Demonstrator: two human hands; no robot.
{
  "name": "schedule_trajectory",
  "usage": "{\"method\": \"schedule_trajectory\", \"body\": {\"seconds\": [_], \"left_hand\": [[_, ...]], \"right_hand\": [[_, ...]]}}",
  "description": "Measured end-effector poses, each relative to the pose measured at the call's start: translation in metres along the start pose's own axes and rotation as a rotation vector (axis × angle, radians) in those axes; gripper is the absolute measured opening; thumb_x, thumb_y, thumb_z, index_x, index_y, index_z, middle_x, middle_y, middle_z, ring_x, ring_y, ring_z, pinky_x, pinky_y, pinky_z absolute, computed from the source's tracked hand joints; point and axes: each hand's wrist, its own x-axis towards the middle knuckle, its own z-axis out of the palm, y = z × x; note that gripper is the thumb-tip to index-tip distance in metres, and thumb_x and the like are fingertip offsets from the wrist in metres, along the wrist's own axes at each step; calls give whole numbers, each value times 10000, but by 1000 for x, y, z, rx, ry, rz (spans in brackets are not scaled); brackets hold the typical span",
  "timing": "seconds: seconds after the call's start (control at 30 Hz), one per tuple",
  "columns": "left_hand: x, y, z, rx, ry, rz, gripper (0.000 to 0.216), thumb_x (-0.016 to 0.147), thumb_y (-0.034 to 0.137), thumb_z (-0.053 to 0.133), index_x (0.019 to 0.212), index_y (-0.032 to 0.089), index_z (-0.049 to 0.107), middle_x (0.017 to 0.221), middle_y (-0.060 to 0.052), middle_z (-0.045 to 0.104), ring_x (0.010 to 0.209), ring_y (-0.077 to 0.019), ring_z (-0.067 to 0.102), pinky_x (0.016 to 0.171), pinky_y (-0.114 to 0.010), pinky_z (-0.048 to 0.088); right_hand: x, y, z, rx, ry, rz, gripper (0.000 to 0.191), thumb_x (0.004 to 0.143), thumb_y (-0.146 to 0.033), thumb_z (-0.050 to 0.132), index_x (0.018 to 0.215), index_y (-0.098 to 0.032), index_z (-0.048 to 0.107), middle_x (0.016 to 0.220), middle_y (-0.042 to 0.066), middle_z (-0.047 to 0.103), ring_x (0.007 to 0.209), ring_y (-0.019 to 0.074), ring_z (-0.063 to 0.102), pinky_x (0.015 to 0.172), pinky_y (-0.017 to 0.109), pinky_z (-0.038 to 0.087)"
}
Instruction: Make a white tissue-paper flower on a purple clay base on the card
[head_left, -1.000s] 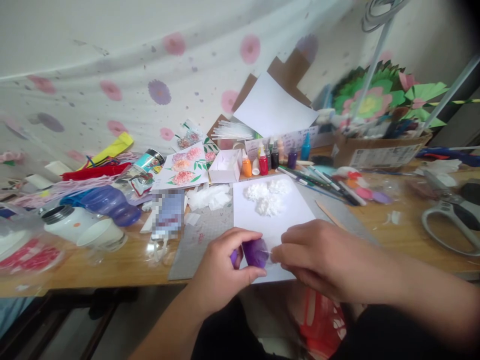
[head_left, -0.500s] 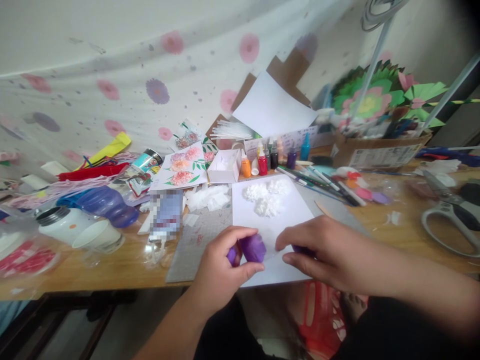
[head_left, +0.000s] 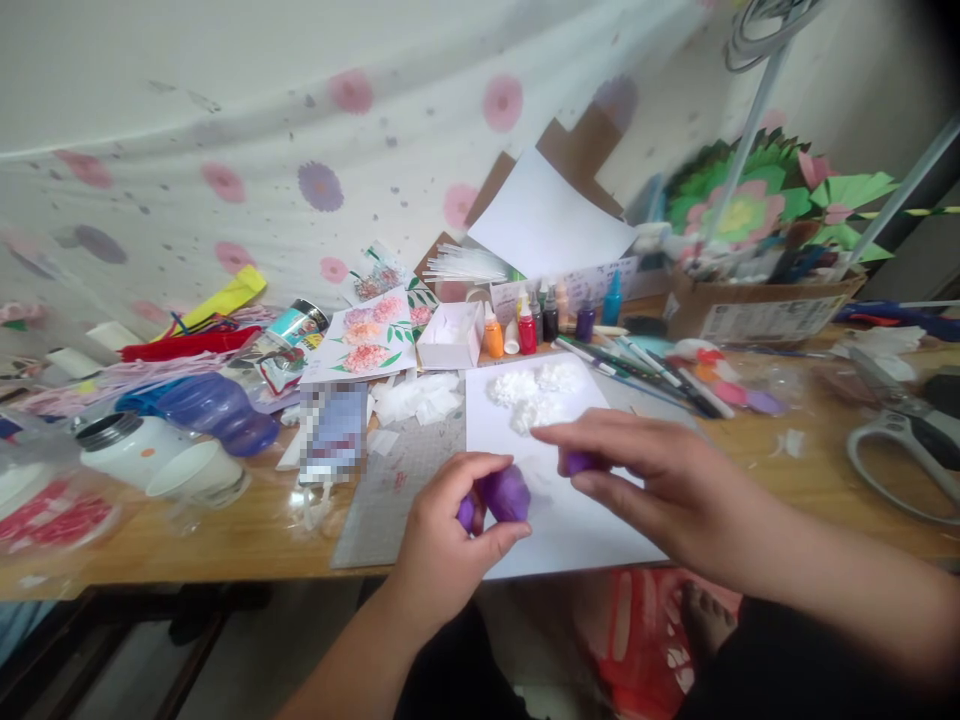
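My left hand grips a small purple bottle over the near edge of a white sheet of paper. My right hand hovers just to its right and pinches a small purple cap between thumb and fingers. The cap is apart from the bottle. At the sheet's far end sits a cluster of white tissue puffs. The sheet lies partly on a grey cutting mat.
A row of small colour bottles and a white box stand behind the sheet. Pens lie to the right, scissors farther right. A white jar, blue bottle and flower pictures crowd the left.
My right hand has pulled up and away to the right with the purple cap, off the bottle. My left hand has kept the bottle almost still.
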Motion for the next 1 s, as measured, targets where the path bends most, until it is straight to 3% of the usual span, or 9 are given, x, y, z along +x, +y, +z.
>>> {"method": "schedule_trajectory", "body": {"seconds": [0.1, 0.23, 0.3, 0.4, 0.57, 0.83, 1.0], "left_hand": [[0, 0, 2, 33, 27, 22, 440, 684, 233, 753, 1085, 270, 575, 1019, -7, 602, 641, -90, 502, 553, -211, 437], [0, 1, 4, 106, 66, 118, 454, 681, 180, 746, 1088, 268, 567, 1052, -16, 590, 665, -93, 512, 556, -205, 447], [0, 1, 5, 141, 77, 165, 465, 681, 153, 741, 1094, 269, 560, 1050, -15, 586, 679, -95, 516, 573, -204, 457], [1, 2, 5, 181, 99, 209, 481, 679, 132, 740, 1100, 265, 548, 1048, -13, 584, 683, -92, 518, 594, -205, 465], [2, 3, 6, 181, 109, 230, 472, 672, 134, 745, 1089, 247, 553, 1031, -17, 589, 663, -89, 516, 592, -210, 468], [-1, 0, 4, 77, 108, 138, 466, 677, 177, 750, 1097, 245, 558, 1049, -23, 586, 734, -110, 554, 566, -203, 460], [0, 4, 3, 36, 100, 146, 430, 677, 192, 756, 1065, 227, 574, 999, -18, 613, 817, -132, 580, 662, -224, 478]], "right_hand": [[1, 4, 7, -20, 71, 115, 184, 798, -108, 605, 960, -186, 565, 764, -9, 621, 663, 104, 574, 604, 205, 447], [3, 3, 8, -60, 12, 138, 67, 786, -183, 667, 777, -184, 600, 677, -19, 618, 598, 100, 562, 557, 205, 432], [4, 2, 8, -58, -3, 81, 26, 800, -169, 655, 809, -187, 638, 724, -2, 635, 646, 108, 581, 589, 210, 442], [5, 0, 9, -57, 9, 13, 140, 812, -104, 601, 895, -203, 656, 804, 15, 654, 720, 122, 597, 635, 221, 455], [5, -1, 17, -67, 107, 92, 110, 783, -75, 589, 800, -183, 598, 708, -5, 616, 617, 105, 557, 570, 211, 437], [0, -1, 13, -1, 17, -22, 196, 853, -110, 533, 980, -206, 648, 868, 47, 554, 782, 142, 542, 678, 268, 453], [1, -1, 16, 9, -17, -50, 213, 867, -145, 541, 1043, -182, 655, 868, 51, 487, 791, 146, 510, 680, 275, 445]]}}
